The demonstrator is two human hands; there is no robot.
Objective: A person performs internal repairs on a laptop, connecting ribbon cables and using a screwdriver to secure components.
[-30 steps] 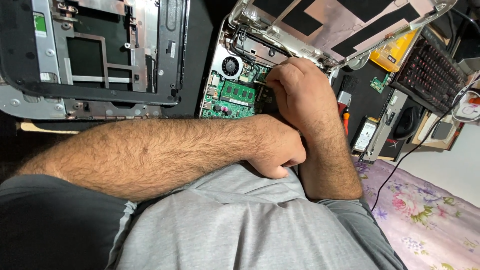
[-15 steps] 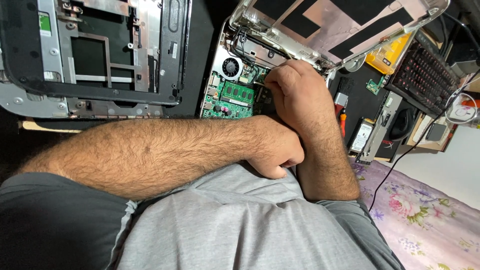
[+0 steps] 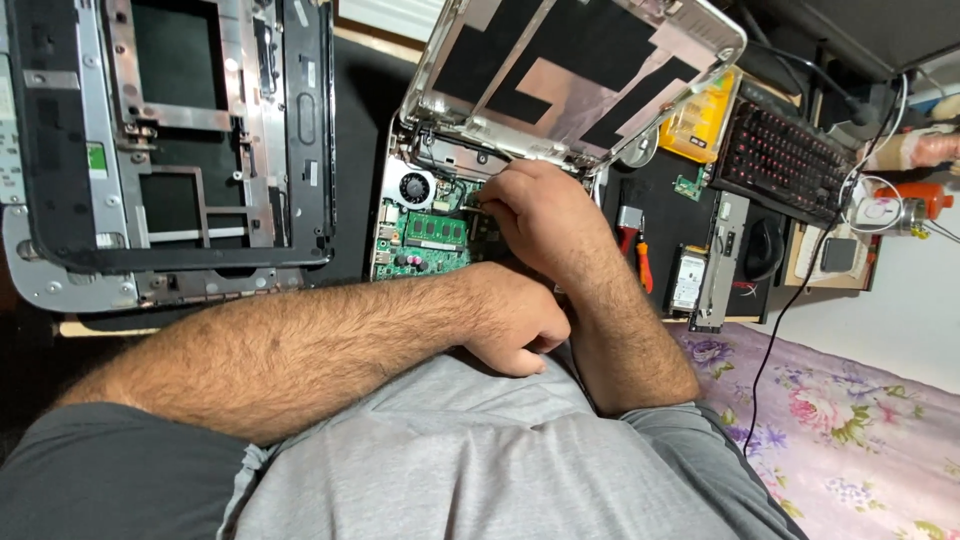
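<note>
One memory stick (image 3: 436, 230) lies crosswise, seemingly beside right hand (image 3: 540, 215).

The opened laptop base with its green circuit board (image 3: 425, 240) lay on the dark desk (image 3: 365, 120). Left of it sat a black and silver laptop frame (image 3: 170, 150). Its hinged silver lid (image 3: 580, 75) rose behind it. Right of it lay red-handled pliers (image 3: 636, 255), a silver hard drive (image 3: 687, 280) and a black keyboard with red backlit keys (image 3: 785, 160).

Head camera looks steeply down, close above workbench (image 3: 360, 120).
</note>
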